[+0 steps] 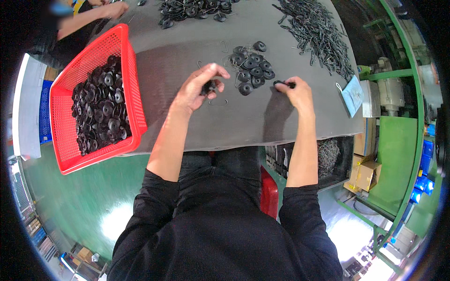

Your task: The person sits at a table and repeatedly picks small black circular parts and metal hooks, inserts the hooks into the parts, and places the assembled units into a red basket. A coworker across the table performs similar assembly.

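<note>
My left hand is over the grey tabletop with its fingers curled around dark pieces that look like black discs, mostly hidden by the palm. The thumb and forefinger stand apart. My right hand pinches a small black elongated piece, partly covered by the fingers. Between the hands, slightly farther away, lies a cluster of black discs with center holes, some with wire hooks. Close to my left hand, a loose wire hook rests on the table; another bent wire lies farther off.
A red plastic basket of black discs stands at the left. Far piles hold discs with hooks and black elongated pieces. A blue face mask lies at the right edge. Another person's arm reaches in far left. Below sits a black crate of wire pieces.
</note>
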`<state>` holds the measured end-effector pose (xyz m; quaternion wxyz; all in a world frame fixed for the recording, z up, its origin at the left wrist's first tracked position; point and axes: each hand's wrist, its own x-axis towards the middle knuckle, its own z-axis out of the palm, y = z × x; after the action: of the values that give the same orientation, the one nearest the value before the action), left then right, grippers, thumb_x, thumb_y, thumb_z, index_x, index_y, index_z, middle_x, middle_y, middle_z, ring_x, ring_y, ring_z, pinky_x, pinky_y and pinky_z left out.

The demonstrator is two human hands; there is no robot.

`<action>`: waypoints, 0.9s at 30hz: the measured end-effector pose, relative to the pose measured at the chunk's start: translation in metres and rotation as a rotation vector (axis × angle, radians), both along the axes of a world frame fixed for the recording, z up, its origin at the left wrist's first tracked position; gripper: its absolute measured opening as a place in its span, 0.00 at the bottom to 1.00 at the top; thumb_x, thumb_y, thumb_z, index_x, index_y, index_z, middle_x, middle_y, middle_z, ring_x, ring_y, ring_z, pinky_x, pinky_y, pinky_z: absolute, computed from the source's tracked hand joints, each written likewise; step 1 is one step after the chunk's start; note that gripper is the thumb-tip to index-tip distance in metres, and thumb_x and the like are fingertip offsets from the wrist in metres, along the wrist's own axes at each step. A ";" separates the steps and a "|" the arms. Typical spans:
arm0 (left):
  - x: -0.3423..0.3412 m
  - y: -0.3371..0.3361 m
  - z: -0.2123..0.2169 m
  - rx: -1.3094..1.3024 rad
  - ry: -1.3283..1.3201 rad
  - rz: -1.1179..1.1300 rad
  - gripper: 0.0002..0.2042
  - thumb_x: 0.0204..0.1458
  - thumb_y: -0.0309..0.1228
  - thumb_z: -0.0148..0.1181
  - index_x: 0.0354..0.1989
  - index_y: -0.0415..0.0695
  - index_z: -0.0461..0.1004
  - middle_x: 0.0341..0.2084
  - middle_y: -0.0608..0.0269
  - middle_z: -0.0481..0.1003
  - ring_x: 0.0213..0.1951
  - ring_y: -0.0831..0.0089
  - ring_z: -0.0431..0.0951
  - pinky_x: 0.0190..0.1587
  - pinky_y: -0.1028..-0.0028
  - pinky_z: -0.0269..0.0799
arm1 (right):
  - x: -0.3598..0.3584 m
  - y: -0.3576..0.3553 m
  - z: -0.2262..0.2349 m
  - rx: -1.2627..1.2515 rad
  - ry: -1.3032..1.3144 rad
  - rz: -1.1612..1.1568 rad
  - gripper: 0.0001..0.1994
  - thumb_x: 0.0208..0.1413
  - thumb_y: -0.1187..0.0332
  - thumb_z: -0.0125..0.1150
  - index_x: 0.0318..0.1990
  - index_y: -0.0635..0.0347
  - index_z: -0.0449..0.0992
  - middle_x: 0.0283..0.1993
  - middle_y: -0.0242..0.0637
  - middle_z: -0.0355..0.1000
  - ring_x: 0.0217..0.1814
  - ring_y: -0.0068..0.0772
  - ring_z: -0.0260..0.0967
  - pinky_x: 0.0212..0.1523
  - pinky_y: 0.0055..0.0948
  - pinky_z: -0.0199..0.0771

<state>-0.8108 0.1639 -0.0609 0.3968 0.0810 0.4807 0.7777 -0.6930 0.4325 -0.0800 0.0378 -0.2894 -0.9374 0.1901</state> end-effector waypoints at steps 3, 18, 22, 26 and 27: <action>0.007 0.023 -0.024 -0.415 0.322 -0.107 0.12 0.51 0.38 0.58 0.36 0.43 0.70 0.26 0.70 0.72 0.23 0.78 0.68 0.21 0.80 0.60 | -0.016 -0.028 0.012 -0.125 -0.127 0.095 0.19 0.38 0.55 0.68 0.36 0.57 0.76 0.35 0.43 0.75 0.41 0.45 0.72 0.39 0.37 0.70; 0.029 0.029 -0.015 -0.778 1.044 0.364 0.06 0.50 0.31 0.55 0.29 0.41 0.72 0.21 0.56 0.74 0.23 0.61 0.75 0.25 0.69 0.68 | -0.031 -0.056 -0.006 -0.306 -0.054 -0.202 0.20 0.37 0.56 0.70 0.35 0.60 0.77 0.32 0.42 0.75 0.33 0.36 0.74 0.36 0.31 0.73; 0.052 -0.016 0.067 -0.697 0.918 0.429 0.05 0.49 0.28 0.56 0.29 0.39 0.73 0.22 0.54 0.73 0.25 0.61 0.75 0.29 0.68 0.68 | -0.049 -0.069 0.007 -0.517 -0.201 -0.167 0.21 0.36 0.56 0.69 0.37 0.60 0.78 0.41 0.44 0.74 0.46 0.43 0.71 0.46 0.36 0.70; 0.044 -0.088 0.114 -0.906 1.157 0.666 0.06 0.49 0.28 0.55 0.30 0.38 0.73 0.24 0.50 0.73 0.27 0.59 0.75 0.31 0.68 0.69 | -0.047 -0.085 0.036 -0.292 -0.017 0.049 0.19 0.37 0.57 0.68 0.36 0.59 0.78 0.31 0.43 0.75 0.36 0.39 0.74 0.39 0.33 0.71; 0.037 -0.110 0.114 -1.049 1.183 0.687 0.07 0.50 0.30 0.53 0.30 0.38 0.72 0.25 0.50 0.73 0.28 0.56 0.75 0.32 0.66 0.69 | -0.054 -0.114 0.066 -0.392 0.045 0.141 0.17 0.38 0.58 0.67 0.35 0.59 0.78 0.30 0.42 0.75 0.35 0.40 0.74 0.38 0.34 0.71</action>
<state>-0.7737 0.0536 0.0535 -0.1901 0.1291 0.9034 0.3620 -0.7473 0.3189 -0.0139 -0.0116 -0.2205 -0.8993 0.3775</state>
